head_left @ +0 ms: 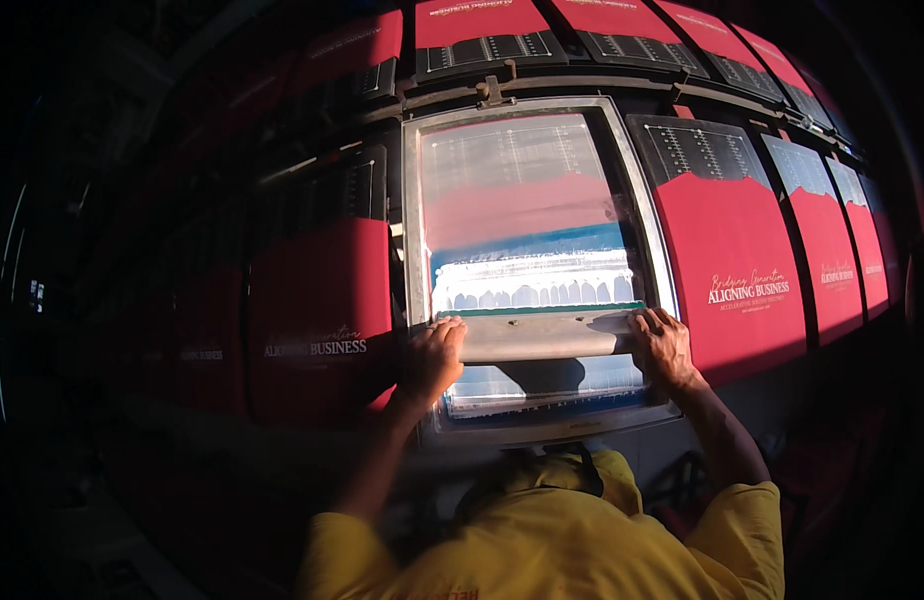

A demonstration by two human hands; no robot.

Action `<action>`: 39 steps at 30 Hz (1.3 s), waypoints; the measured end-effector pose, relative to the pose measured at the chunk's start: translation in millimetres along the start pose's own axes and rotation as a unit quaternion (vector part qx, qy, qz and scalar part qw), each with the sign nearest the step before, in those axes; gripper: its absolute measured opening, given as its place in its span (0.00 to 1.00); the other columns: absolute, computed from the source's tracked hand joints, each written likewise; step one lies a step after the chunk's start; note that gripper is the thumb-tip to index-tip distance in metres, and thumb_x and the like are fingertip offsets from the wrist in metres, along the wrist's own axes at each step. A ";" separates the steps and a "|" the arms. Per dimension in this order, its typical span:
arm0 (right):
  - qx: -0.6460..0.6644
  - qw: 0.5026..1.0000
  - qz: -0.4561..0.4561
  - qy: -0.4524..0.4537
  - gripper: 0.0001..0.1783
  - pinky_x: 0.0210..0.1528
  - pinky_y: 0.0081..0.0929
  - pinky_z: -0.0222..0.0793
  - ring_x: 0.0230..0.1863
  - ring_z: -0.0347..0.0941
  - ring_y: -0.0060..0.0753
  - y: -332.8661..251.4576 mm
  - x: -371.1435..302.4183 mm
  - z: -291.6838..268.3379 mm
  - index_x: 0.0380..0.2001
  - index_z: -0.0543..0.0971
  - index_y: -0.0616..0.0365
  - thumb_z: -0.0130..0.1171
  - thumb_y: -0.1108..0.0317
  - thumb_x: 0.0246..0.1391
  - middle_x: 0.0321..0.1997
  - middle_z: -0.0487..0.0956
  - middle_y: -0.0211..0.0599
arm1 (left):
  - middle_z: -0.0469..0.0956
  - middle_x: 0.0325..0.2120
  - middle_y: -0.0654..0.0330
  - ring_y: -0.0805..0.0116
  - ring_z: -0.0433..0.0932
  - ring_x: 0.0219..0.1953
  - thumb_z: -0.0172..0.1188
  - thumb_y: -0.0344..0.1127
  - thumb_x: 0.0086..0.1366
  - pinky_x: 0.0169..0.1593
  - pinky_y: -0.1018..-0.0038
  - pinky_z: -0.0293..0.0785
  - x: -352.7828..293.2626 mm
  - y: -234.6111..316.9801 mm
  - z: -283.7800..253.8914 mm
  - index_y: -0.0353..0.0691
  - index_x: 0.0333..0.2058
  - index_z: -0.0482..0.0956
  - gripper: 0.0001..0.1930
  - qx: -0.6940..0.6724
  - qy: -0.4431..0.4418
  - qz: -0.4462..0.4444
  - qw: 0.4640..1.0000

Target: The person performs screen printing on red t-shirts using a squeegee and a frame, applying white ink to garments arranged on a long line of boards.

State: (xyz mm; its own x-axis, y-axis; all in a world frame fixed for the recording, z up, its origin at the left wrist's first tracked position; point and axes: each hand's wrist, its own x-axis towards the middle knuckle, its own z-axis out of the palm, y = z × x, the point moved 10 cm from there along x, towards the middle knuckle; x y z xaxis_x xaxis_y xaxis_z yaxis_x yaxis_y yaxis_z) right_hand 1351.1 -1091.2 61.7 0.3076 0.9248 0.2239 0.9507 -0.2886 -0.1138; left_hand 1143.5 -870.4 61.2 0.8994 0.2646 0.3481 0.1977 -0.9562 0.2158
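Observation:
My left hand [435,360] and my right hand [666,347] are closed around the two ends of a wide metal-handled squeegee [548,338]. The squeegee lies across a screen-printing frame [413,190], with its green blade edge on the far side, pressed against the mesh. A thick band of white ink [537,278] spreads just ahead of the blade, ragged along its edges. Blue stencil [572,240] shows beyond the ink. Through the farther mesh, a red fabric panel [522,203] shows faintly. Behind the squeegee, a shadow falls on the white-smeared near part of the screen.
Red fabric panels with white print lie on boards to the right [732,260] and left [317,300], the left ones in deep shade. Beyond a metal rail [592,72] runs another row of red panels [482,22]. A metal clamp [494,92] sits at the frame's far edge.

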 end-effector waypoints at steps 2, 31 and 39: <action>-0.017 1.000 0.002 0.003 0.11 0.34 0.38 0.75 0.36 0.76 0.45 15.6 22.8 5.5 0.32 0.74 0.59 0.58 0.75 0.41 0.33 0.77 0.42 | 0.82 0.34 0.55 0.58 0.82 0.38 0.58 0.23 0.51 0.43 0.66 0.78 26.2 -10.1 -3.8 0.36 0.35 0.79 0.11 -0.006 0.024 0.008 1.000; 0.097 0.995 0.021 -0.006 0.49 0.59 0.51 0.62 0.61 0.62 0.58 -70.2 -129.4 -20.0 0.56 0.66 0.62 0.78 0.59 0.28 0.59 0.66 0.51 | 0.61 0.60 0.48 0.50 0.57 0.66 0.57 0.24 0.49 0.66 0.59 0.58 -134.5 91.4 0.6 0.33 0.56 0.67 0.31 0.005 -0.090 -0.075 0.993; 0.124 0.987 0.092 0.041 0.31 0.62 0.50 0.60 0.61 0.63 0.58 -17.7 -124.8 -21.2 0.57 0.66 0.63 0.62 0.68 0.50 0.59 0.67 0.53 | 0.62 0.61 0.44 0.48 0.59 0.65 0.58 0.38 0.62 0.66 0.60 0.58 -132.0 51.2 -41.1 0.33 0.61 0.62 0.30 -0.095 -0.002 -0.199 0.975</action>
State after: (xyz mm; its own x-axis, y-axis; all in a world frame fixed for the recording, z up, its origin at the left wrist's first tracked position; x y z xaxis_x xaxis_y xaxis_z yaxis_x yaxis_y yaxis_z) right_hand 1296.8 -1206.8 56.3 0.4856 0.8366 0.2537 0.8428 -0.3709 -0.3901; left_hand 1018.9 -949.1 63.8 0.7682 0.6086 0.1990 0.4556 -0.7379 0.4980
